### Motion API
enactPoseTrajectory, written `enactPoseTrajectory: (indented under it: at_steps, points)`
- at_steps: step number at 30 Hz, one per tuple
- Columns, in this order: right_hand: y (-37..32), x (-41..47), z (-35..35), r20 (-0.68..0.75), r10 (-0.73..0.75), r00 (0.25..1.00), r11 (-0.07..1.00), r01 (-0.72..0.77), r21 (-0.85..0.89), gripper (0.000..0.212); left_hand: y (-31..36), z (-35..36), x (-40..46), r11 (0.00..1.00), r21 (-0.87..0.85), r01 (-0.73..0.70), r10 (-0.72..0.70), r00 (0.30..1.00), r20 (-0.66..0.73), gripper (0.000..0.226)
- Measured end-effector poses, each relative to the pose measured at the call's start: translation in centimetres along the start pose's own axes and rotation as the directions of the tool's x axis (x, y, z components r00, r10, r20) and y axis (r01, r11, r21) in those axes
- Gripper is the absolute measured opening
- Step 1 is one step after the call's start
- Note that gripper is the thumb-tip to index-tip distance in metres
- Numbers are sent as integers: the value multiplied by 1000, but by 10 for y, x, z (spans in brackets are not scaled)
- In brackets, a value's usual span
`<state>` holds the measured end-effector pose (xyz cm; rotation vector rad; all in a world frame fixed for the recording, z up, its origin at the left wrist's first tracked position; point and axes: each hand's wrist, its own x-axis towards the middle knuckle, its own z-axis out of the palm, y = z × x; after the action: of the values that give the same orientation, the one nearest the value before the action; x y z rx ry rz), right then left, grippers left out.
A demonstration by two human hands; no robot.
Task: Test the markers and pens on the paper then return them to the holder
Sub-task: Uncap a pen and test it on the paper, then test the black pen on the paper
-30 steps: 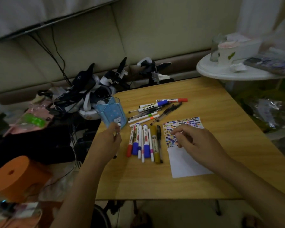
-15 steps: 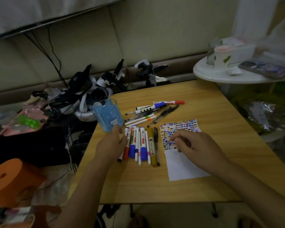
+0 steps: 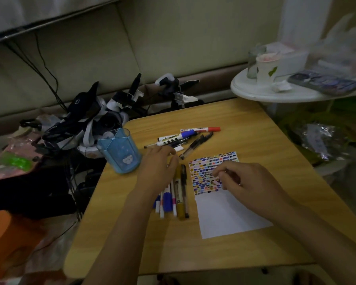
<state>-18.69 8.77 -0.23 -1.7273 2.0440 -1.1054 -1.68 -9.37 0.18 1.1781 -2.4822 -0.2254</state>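
We are resting our left hand [image 3: 156, 171], fingers flat, over a row of markers [image 3: 173, 199] beside the empty blue holder [image 3: 119, 153]. Our right hand [image 3: 243, 184], loosely curled and holding nothing, is lying on the paper [image 3: 224, 214].

Marker labels [image 3: 180, 191] blurred, seemingly nothing legible

A single head-worn camera looked forward and down, close over the table [image 3: 245, 128], with both forearms reaching in from the bottom edge toward the paper [image 3: 230, 214].
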Motion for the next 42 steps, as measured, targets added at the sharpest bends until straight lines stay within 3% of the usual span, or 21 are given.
enactPoseTrajectory:
  at_steps: [5,11,22,29,37,42]
  points:
    - [12,6,-6,-25,27,999,999,-27,26,19,5,16,14,996,90,-16,8,996,85,35]
    - [17,13,-3,-5,39,999,999,-39,-6,20,11,18,17,995,95,-14,1,990,138,30]
    - [21,12,-5,4,32,999,999,-32,-17,19,21,14,18,1000,15,1,-2,997,83,25]
    - [22,12,-4,8,38,999,999,-38,-17,20,30,4,12,999,-7,44,-44,995,-93,37]
    - [23,12,-2,-13,-20,1000,1000,20,-22,21,44,-9,-6,987,-10,-163,156,955,-253,33]
    - [19,16,-2,-36,2,999,1000,-2,3,57,65,-14,-28,939,-25,-344,325,905,-274,32]
